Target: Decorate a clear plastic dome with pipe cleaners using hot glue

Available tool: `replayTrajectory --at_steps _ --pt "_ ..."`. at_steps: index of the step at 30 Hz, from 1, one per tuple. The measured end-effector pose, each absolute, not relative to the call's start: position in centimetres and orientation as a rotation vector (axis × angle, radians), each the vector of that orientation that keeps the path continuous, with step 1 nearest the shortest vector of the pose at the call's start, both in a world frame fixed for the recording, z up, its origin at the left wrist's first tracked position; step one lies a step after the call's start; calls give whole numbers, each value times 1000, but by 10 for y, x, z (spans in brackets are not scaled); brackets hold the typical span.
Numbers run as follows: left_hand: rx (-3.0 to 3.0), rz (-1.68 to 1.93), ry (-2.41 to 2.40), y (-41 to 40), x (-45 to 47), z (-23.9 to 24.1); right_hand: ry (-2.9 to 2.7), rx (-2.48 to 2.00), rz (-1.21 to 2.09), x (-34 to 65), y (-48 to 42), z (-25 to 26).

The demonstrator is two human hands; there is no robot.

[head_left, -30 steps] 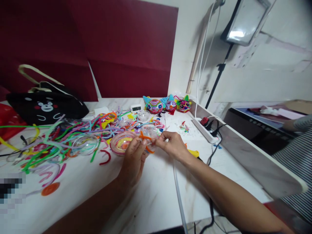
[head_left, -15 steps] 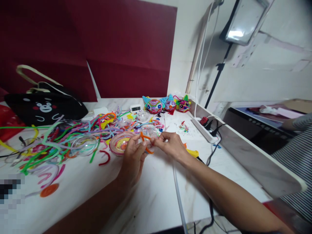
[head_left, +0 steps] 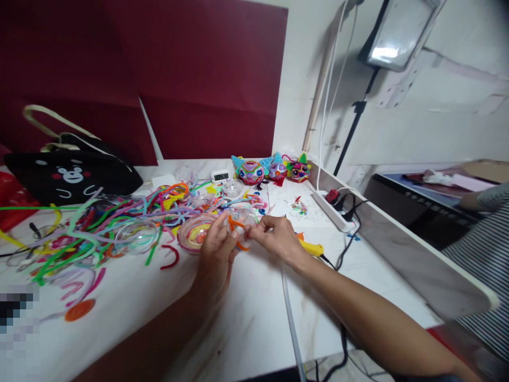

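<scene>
An orange pipe cleaner [head_left: 237, 223] is bent between my two hands. My left hand [head_left: 217, 249] is closed on it, with thumb and fingers at its left side. My right hand [head_left: 274, 236] pinches its right part between thumb and forefinger. Just behind the fingers shows a clear plastic piece [head_left: 243, 214]; whether it is held or lies on the table I cannot tell. Left of my left hand lies a round disc of coiled coloured pipe cleaners [head_left: 191, 232]. A yellow glue gun [head_left: 312, 248] lies partly hidden behind my right wrist.
Loose pipe cleaners [head_left: 91, 233] and a clear dome [head_left: 137, 237] spread over the left side. Several decorated animal heads [head_left: 252, 172] stand at the back beside a small timer [head_left: 220, 175]. A power strip [head_left: 334, 212] runs along the right partition [head_left: 397, 260]. Someone's striped sleeve [head_left: 483, 239] shows beyond.
Both hands keep their hold on the orange pipe cleaner, with only slight finger movement. The whole view has shifted a little.
</scene>
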State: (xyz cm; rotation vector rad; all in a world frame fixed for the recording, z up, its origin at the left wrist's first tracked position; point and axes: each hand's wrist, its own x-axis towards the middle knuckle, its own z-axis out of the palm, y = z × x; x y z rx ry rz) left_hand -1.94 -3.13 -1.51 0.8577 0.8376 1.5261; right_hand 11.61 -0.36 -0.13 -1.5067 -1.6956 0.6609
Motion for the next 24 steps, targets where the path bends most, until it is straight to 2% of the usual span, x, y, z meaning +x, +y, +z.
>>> replayTrajectory --at_steps 24 --pt "870 1523 834 -35 -18 -12 -1663 -1554 687 114 0 -5"
